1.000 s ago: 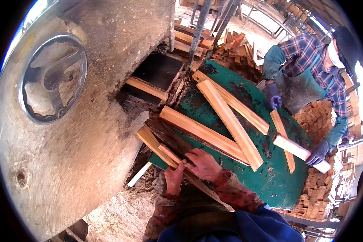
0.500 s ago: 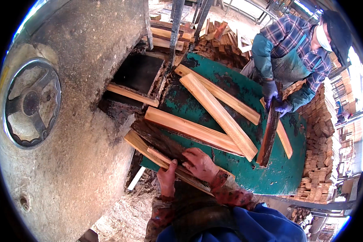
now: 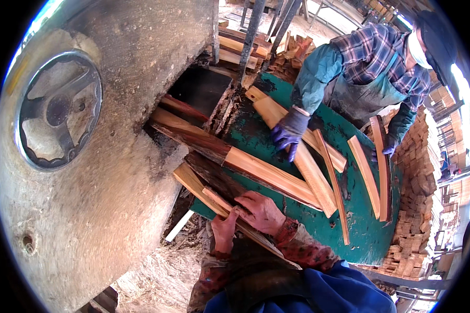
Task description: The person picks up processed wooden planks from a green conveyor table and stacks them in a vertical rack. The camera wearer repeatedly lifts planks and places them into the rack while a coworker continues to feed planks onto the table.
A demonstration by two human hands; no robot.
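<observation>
My left hand (image 3: 224, 230) is closed around the near edge of a narrow wooden strip (image 3: 190, 182), its thumb on top. Close beside it, my right hand (image 3: 261, 213) is closed with bent fingers over the same pieces. A shorter thin strip (image 3: 216, 199) lies along the first one, between my hands. Behind them a dark bark-faced slab (image 3: 211, 169) rests on the green table (image 3: 313, 229). How my fingers wrap underneath is hidden.
At left stands a large machine body (image 3: 136, 208) with a handwheel (image 3: 58, 110). A bark-edged board (image 3: 193, 130) sits at its opening. A co-worker's gloved hand (image 3: 290, 130) reaches over a long board (image 3: 316, 180). Stacked wood blocks (image 3: 423, 177) line the right.
The co-worker has let go of the dark-barked piece at right and reached leftward over the boards. A bark-edged board now lies at the machine opening. My hands keep their grip.
</observation>
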